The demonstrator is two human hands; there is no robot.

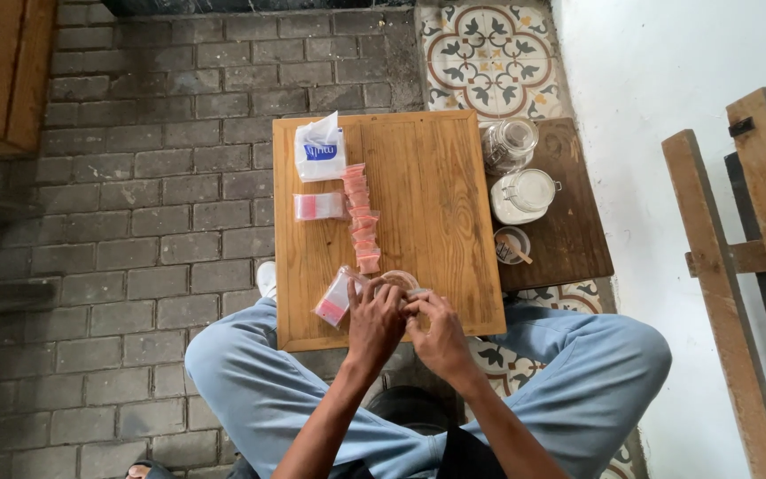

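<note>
Nearest the camera, the left hand (374,321) and the right hand (436,333) meet at the 6 o'clock edge of the square light-wood desk (441,204), over the person's light blue trousers (250,381). Both sets of fingers are curled together around a small clear plastic pouch (399,282), pinched between the two hands; how tightly is hard to tell. Just beside the left hand, at 9 o'clock of it, lies a flat clear zip bag with a red strip (334,302). Farther out, toward 12 o'clock, a row of small filled pinkish sachets (361,217) runs up the desk, with a stack of clear red-edged bags (318,206) at its 9 o'clock and a white packet with a blue patch (319,151) beyond. At 2 o'clock, on a dark wooden side board (569,231), stand a small cup with a wooden spoon (513,246), a glass jar of white powder (525,195) and a clear glass jar (509,144).
</note>
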